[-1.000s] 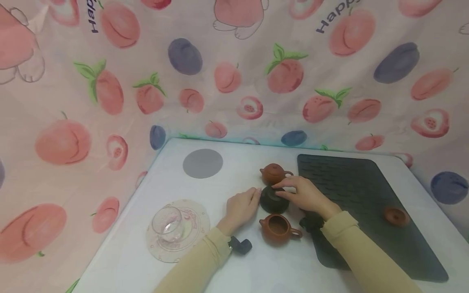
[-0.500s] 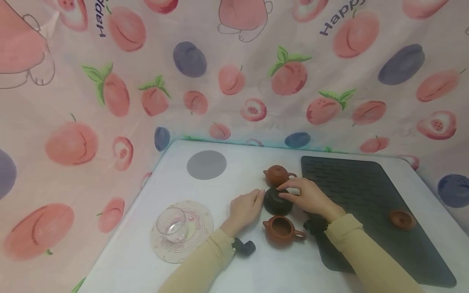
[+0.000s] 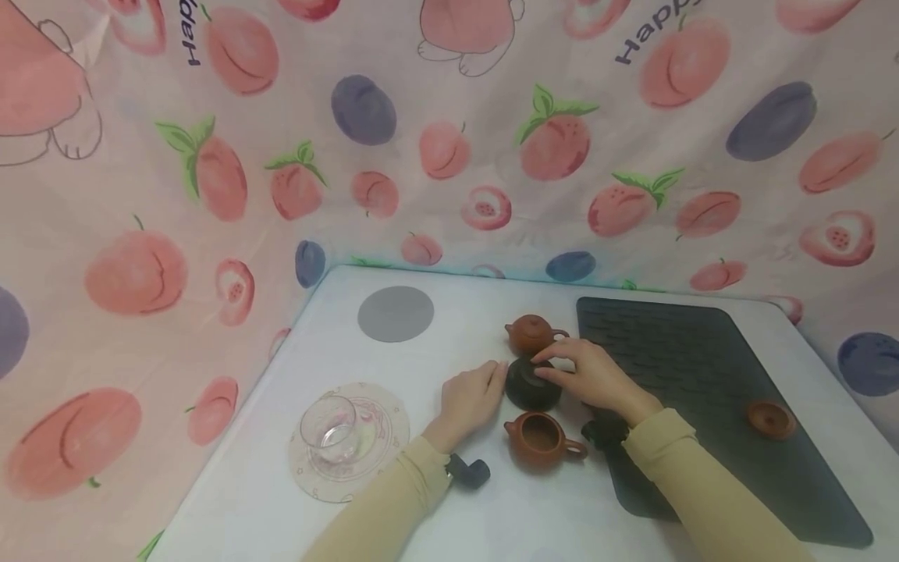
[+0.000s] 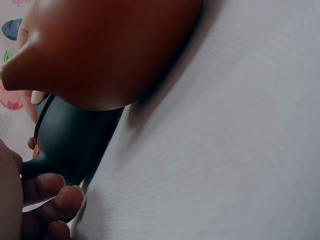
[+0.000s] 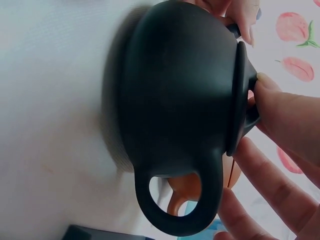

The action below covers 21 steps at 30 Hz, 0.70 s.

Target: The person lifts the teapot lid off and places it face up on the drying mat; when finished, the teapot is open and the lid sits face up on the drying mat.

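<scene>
Black teapot (image 3: pixel 531 385) is sitting mid-table, just off the 9 o'clock edge of the dark ribbed mat (image 3: pixel 702 375). Closed brown teapot (image 3: pixel 530 334) is at its 12 o'clock, open brown teapot (image 3: pixel 539 442) at its 6, both just beside it.

Right hand (image 3: pixel 590 375) is coming in from 3 o'clock and pinching the lid (image 5: pixel 239 100): the right wrist view is showing fingertips on the knob and rim, so this is a grasp on the lid, not the body. Left hand (image 3: pixel 469 398) is at 9 o'clock with fingertips curled against the spout side (image 4: pixel 55 192), bracing the pot rather than wrapping it.

Risks as I'm reading it:
- The grip is on the lid only. If the lid is sticking while lifting, the body could be coming up with it, then dropping.
- The left hand is giving only light bracing. A sideways tug from the right could be sliding the pot into either brown neighbour. Clay on clay, so chipping is likely.
- Lid knob is small, so a fingertip pinch could be slipping, with the lid falling onto the rim or into the open pot at 6.
- Right sleeve (image 3: pixel 674 460) is passing right by the open pot's handle, so it could be catching on it.

Loose brown lid (image 3: pixel 770 419) is lying on the mat at 4 o'clock, well apart. Glass cup (image 3: pixel 328 429) on its saucer is at 8 o'clock, out of the way.
</scene>
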Available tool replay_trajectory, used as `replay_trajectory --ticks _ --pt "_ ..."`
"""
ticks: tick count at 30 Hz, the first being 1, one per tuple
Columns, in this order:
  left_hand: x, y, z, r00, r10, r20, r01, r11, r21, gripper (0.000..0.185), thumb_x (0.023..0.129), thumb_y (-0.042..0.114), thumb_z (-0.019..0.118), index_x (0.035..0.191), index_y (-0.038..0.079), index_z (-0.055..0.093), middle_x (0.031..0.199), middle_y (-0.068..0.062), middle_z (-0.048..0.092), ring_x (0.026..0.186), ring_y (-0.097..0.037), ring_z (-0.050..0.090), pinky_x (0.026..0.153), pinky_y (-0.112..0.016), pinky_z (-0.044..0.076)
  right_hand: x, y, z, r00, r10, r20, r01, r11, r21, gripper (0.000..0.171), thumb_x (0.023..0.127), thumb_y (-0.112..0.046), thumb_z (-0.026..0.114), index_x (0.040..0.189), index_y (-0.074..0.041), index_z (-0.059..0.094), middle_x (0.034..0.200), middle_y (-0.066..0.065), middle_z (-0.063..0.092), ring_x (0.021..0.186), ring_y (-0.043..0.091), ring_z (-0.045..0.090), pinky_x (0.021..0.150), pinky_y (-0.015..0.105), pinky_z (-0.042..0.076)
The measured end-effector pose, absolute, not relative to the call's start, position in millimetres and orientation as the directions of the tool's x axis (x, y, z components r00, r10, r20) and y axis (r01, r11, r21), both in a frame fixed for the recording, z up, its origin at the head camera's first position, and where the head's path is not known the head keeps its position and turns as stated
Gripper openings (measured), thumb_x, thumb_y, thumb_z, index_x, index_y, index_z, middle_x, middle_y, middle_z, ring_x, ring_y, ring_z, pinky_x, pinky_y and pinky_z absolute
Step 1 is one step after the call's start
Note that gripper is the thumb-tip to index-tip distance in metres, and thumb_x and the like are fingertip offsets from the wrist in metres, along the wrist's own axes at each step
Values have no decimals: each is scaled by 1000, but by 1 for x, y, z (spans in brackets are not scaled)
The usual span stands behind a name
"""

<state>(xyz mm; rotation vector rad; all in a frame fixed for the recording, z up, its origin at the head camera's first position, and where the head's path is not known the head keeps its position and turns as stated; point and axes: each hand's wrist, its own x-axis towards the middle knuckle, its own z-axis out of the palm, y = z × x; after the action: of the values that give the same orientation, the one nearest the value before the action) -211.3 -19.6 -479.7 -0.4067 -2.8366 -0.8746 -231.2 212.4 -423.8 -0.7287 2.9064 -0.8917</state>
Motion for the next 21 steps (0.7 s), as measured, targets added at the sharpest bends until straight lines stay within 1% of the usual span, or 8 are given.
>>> replay_trajectory --ticks 7,11,21 --pt "-211 -20 -478 -951 211 224 301 788 537 44 111 45 33 79 21 52 64 3 51 60 -18 52 56 -34 37 -230 211 -423 -891 -435 126 -430 724 -540 22 93 -28 79 114 -22 76 120 0 71 121 31 59 101 60 43" --pt "-211 -21 -479 -947 211 243 313 779 544 44 111 44 34 78 21 51 64 4 50 61 -17 53 56 -34 38 -231 209 -424 -892 -433 131 -431 726 -536 20 93 -29 79 111 -22 75 119 -1 71 120 29 60 101 58 44" --pt "-211 -22 -479 -948 213 237 311 775 550 44 111 44 35 78 21 51 63 4 49 60 -16 51 56 -33 37 -231 207 -426 -896 -418 153 -431 730 -530 16 92 -27 81 105 -21 74 110 -2 71 115 31 61 99 59 45"
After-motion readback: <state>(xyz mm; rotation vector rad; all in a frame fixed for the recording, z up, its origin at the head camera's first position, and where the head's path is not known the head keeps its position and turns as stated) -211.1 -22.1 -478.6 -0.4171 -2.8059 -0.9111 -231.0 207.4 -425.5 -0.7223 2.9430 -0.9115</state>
